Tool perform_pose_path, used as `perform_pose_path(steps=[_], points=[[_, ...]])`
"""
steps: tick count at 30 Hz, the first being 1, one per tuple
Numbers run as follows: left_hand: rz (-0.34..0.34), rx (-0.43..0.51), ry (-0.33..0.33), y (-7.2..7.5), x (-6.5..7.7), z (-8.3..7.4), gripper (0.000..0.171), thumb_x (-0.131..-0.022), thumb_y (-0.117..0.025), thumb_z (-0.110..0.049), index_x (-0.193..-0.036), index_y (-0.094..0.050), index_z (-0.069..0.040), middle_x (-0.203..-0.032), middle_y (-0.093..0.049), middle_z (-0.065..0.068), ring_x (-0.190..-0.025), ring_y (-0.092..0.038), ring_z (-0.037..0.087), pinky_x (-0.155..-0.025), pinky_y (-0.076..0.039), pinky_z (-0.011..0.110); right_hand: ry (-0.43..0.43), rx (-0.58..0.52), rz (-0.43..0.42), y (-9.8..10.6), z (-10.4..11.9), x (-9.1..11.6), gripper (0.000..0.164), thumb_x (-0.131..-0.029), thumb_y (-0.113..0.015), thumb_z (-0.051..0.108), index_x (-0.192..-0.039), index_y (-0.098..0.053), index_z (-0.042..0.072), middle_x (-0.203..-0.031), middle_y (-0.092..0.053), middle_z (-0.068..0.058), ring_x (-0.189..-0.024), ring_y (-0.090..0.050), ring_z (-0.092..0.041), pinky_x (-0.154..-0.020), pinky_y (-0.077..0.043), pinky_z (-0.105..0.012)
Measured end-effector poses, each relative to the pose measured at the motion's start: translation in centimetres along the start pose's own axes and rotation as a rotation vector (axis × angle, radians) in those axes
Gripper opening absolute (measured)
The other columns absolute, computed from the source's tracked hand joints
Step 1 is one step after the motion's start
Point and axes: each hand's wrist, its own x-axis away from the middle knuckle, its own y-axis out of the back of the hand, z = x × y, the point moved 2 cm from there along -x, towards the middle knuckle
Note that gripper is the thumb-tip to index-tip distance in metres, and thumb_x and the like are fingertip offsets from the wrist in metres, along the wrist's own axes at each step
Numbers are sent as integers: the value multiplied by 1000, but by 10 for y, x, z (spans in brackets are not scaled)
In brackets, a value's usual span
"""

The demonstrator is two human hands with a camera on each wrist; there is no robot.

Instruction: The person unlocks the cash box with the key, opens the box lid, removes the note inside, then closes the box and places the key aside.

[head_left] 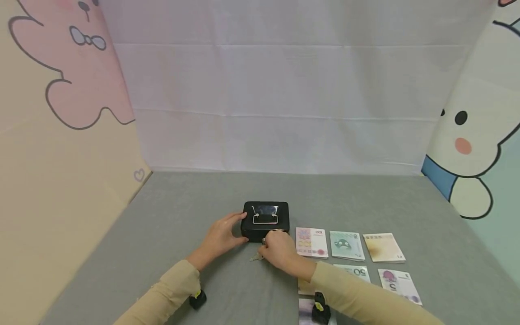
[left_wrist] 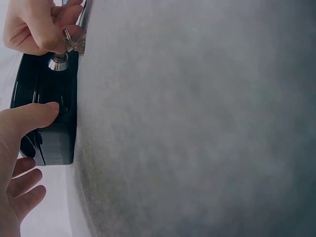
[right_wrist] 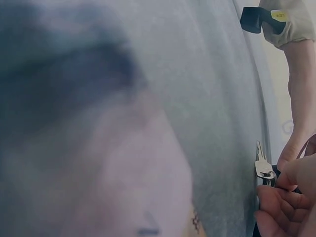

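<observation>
A black cash box with a folding metal handle on its lid stands on the grey table. My left hand holds its left side, with the thumb against the front face in the left wrist view. At the round silver lock on the front, my right hand pinches a key, whose head is mostly hidden by the fingers. A second key dangles from the same ring below that hand. The lid lies down on the box.
To the right of the box are stacks of banknotes in rows, among them a pink stack, a green stack and a yellowish stack. My right forearm passes over some of the nearer stacks. A white cloth hangs behind the table.
</observation>
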Motion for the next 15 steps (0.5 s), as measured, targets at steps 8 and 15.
perform_pose_path(steps=[8, 15], points=[[2, 7, 3, 0, 0, 2, 67, -58, -86, -19, -119, -60, -6, -117, -59, 13, -105, -58, 27, -83, -49, 38, 8, -54, -36, 0, 0, 3, 46, -71, -65, 7, -41, -32, 17, -39, -21, 13, -34, -20, 1, -34, -16, -15], [7, -3, 21, -1, 0, 3, 66, -59, -85, -22, -119, -60, -8, -117, -60, 10, -105, -58, 25, -83, -49, 37, 1, -149, -58, -2, -2, 4, 46, -71, -67, 8, -39, -35, 17, -37, -24, 15, -33, -22, 3, -34, -16, -15]])
